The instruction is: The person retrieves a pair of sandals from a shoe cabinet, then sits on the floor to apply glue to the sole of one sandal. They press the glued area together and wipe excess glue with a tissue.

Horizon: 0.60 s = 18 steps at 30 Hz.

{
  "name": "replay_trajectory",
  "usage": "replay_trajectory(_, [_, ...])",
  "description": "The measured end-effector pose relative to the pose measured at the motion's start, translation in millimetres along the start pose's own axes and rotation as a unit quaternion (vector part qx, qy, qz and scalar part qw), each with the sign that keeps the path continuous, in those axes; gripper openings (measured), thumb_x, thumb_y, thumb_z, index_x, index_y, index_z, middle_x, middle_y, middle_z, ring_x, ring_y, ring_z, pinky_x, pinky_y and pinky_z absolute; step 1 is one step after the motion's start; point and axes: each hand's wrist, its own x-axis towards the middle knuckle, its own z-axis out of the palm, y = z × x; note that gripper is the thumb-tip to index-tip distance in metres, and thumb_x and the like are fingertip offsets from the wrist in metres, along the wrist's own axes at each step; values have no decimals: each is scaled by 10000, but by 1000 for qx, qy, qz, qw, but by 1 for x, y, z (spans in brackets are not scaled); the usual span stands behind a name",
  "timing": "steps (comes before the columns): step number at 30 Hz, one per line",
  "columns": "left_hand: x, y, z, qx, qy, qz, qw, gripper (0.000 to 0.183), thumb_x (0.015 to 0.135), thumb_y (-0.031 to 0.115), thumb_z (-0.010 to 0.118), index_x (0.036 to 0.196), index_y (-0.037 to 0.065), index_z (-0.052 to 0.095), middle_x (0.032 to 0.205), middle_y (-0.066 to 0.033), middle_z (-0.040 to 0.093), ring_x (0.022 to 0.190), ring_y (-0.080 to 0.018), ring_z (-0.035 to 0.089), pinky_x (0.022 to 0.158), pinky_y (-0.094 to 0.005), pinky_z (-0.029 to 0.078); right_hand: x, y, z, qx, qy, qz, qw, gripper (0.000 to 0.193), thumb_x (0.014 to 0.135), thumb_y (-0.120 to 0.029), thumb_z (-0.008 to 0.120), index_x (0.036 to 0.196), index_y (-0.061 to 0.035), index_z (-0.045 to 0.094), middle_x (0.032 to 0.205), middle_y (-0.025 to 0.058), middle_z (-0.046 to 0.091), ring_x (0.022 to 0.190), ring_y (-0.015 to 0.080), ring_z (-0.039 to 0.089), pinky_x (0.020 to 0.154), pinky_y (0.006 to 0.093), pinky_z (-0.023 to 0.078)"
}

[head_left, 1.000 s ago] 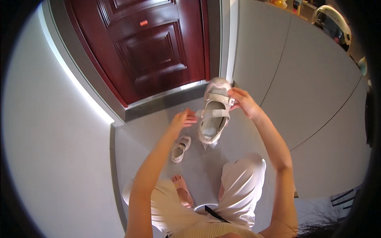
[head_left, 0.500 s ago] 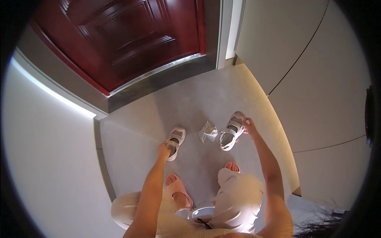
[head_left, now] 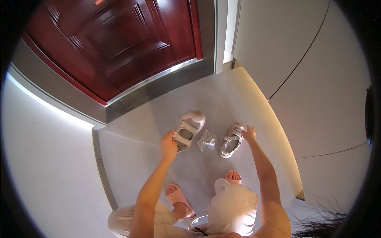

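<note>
My left hand [head_left: 170,144] is closed on the side of a light beige strapped shoe [head_left: 188,127]. This shoe looks lifted off the floor, its toe pointing away from me. To the right, its matching shoe [head_left: 231,141] rests on the floor, straps across its opening. My right hand [head_left: 249,133] is beside that shoe's toe, fingers stretched out; whether a fingertip touches it I cannot tell. Between the two shoes lies a small crumpled clear plastic bag [head_left: 207,141] with something white in it.
Beyond the grey floor [head_left: 158,115] stands a dark red panelled door [head_left: 115,43] with a metal sill. A white wall [head_left: 47,158] bounds the left, pale cabinet fronts [head_left: 317,119] the right. My feet wear pink slippers [head_left: 176,195].
My left hand has raised its shoe up and to the right. The right shoe sits slightly lower in view, and my right hand's fingers have straightened beside it.
</note>
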Motion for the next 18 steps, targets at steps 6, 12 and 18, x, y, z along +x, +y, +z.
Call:
replay_trajectory(6, [2,110,-73,16,50,107,993,447,676,-80,559,1101,40,625,1042,-106,651,977,-318,605,853,-410,490,-125,-245,-191,491,-201,-215,820,572,949,-267,597,1446,-80,384,1327,122,519,1141,208,541,913,353,482])
replay_trajectory(12, [-3,194,-157,87,127,253,955,461,638,-76,586,1085,38,612,1045,-85,643,989,-299,593,831,-410,494,-197,-305,-305,394,-108,-413,814,558,969,-243,577,1459,-80,366,1258,112,557,1062,190,566,851,338,529])
replay_trajectory(18, [-35,250,-239,187,85,268,941,615,712,-85,575,1306,55,505,1269,-120,549,1168,-303,524,953,-384,439,-251,-325,-330,487,-137,-389,770,511,957,-142,591,1431,-72,414,1081,80,630,917,144,619,763,292,566])
